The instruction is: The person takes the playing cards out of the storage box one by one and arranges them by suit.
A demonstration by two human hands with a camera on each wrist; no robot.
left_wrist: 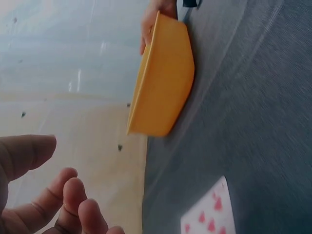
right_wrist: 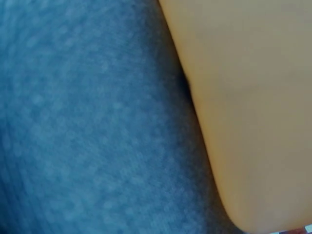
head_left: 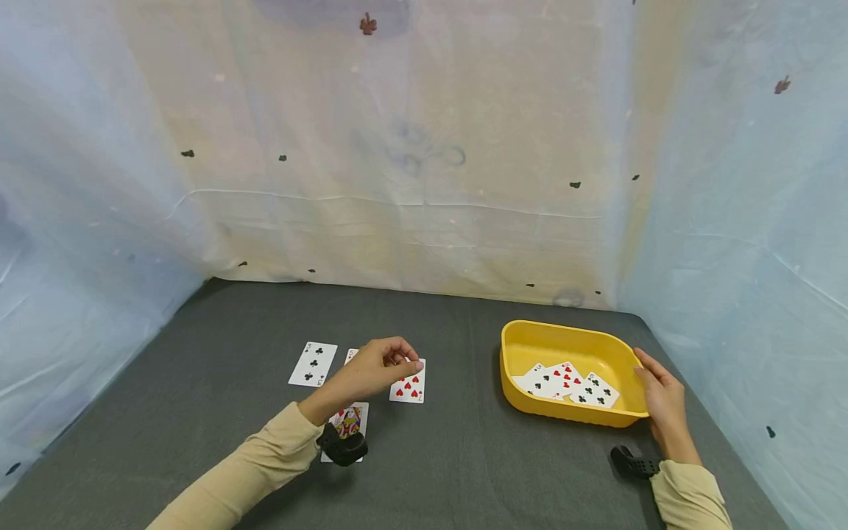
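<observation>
My left hand (head_left: 387,361) hovers over the playing cards, thumb and fingers apart with nothing between them, as the left wrist view shows. Partly under it lies a hearts card (head_left: 408,391). Left of that are a clubs card (head_left: 313,364), a mostly covered card (head_left: 351,355) and a face card (head_left: 350,421), part of it behind the wrist. On the right, my right hand (head_left: 665,401) grips the right end of a yellow plastic tray (head_left: 570,335), thumb inside the rim. Inside the tray, several cards overlap, among them a hearts card (head_left: 566,377) and a clubs card (head_left: 596,391).
Dark grey cloth covers the table (head_left: 450,471). Pale plastic sheeting (head_left: 424,147) hangs behind and on both sides. Each wrist wears a black band (head_left: 343,445). The tray's outer wall (right_wrist: 258,122) fills much of the right wrist view.
</observation>
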